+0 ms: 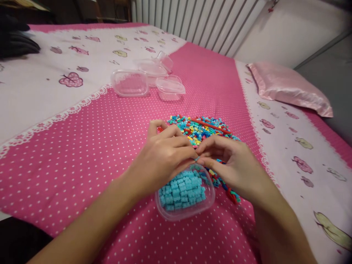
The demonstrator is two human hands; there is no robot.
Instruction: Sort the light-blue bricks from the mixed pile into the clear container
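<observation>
Clock positions taken from the tub, twelve o'clock pointing away from the person.

- Tub [184, 215], one, clear plastic, on the bedspread; holds toothed light-blue blocks [181, 190] packed in rows.
- Left hand [167, 152], at eleven o'clock, partly over the tub's rim; fingers bent, tips meeting those of the other hand. Thumb hidden; cannot tell whether it grips.
- Right hand [233, 163], at two o'clock; thumb and forefinger pinching a small light-blue piece [197, 158], mostly hidden, just beyond the tub's edge.
- Heap of small pieces [198, 134], mixed blue, red, yellow and green, twelve to one o'clock, trailing beside the tub to three.
- Red rod [211, 125], one, lying across the heap.
- Clear containers [130, 84], a cluster, eleven o'clock, well apart from the hands.
- Pillow [291, 88], pink, satiny, two o'clock.
- Bedspread [110, 146], pink with white dots, pale printed panels either side.
- Radiator [198, 22], white, ribbed, twelve o'clock.
</observation>
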